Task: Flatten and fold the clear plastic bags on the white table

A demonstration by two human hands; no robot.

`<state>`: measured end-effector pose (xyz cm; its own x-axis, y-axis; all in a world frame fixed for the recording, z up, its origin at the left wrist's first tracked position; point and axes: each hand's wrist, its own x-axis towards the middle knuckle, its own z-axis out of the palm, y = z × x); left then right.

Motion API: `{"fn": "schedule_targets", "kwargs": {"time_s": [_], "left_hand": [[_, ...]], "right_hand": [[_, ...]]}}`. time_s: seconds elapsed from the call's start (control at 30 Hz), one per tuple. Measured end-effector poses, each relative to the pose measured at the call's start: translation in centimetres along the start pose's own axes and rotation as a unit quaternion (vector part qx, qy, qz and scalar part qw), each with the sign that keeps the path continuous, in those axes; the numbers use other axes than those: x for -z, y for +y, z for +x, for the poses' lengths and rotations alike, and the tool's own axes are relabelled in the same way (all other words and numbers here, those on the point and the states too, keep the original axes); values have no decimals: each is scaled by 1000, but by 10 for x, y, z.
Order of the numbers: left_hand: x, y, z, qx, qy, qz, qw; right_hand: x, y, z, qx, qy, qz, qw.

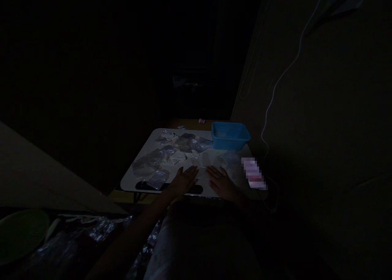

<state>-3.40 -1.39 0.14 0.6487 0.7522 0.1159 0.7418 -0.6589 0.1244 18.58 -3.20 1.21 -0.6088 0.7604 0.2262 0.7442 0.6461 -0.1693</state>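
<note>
My left hand (184, 181) lies near the front edge of the white table (202, 183), palm down with its fingers stretched out and nothing held. To its right, my right hand (221, 183) is also open, its fingers pointing inward and forward. A gap separates the two hands. Clear plastic bags (158, 178) and other crumpled plastic pieces (199, 143) spread over the left and middle of the table, beyond my hands. A white piece (178, 157) lies among them. The room is very dark, so fine details are hidden.
A blue plastic basin (230, 143) stands at the back right corner. A pixelated, lit phone-like object (254, 174) lies at the right edge. A white cable (273, 93) hangs along the right wall. Shiny plastic (102, 229) and a green basket (24, 233) are at lower left.
</note>
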Motion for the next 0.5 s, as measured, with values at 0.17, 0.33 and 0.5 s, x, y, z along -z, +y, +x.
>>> {"fn": "schedule_targets", "kwargs": {"time_s": [0.17, 0.33, 0.5], "left_hand": [[4, 1, 0, -1, 4, -23, 1000], [13, -2, -8, 0, 83, -115, 990], [19, 0, -40, -24, 97, -117, 988]], "right_hand": [[1, -2, 1, -1, 3, 7, 1000], [-1, 12, -4, -47, 73, 49, 995], [4, 21, -31, -18, 60, 60, 996]]}}
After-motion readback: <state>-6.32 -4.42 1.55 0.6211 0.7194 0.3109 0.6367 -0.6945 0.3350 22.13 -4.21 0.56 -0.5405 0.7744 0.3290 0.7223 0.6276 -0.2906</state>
